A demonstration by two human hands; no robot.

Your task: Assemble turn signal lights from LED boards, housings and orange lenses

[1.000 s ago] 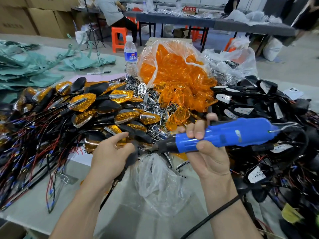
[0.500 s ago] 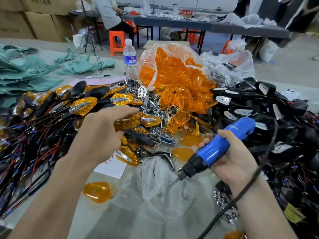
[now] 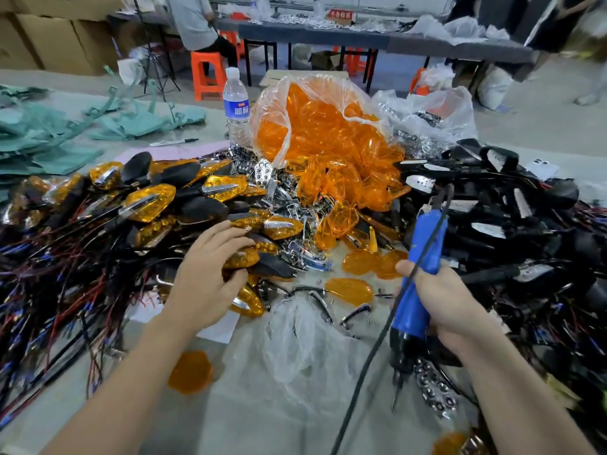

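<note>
- The light (image 3: 244, 257), orange lens on a black housing, lies at the near edge of the pile of lights (image 3: 147, 201), left of centre on the table (image 3: 262, 421).
- The left hand (image 3: 207, 280) holds it between thumb and spread fingers.
- The right hand (image 3: 453, 303) is wrapped round a blue screwdriver (image 3: 427, 241), bit pointing down.
- One loose lens (image 3: 190, 372) lies by the left forearm.
- A bag of lenses (image 3: 322, 126) spills behind, with black housings (image 3: 492, 208) heaped to the right.
- A bottle (image 3: 236, 106) stands just left of the bag.
</note>
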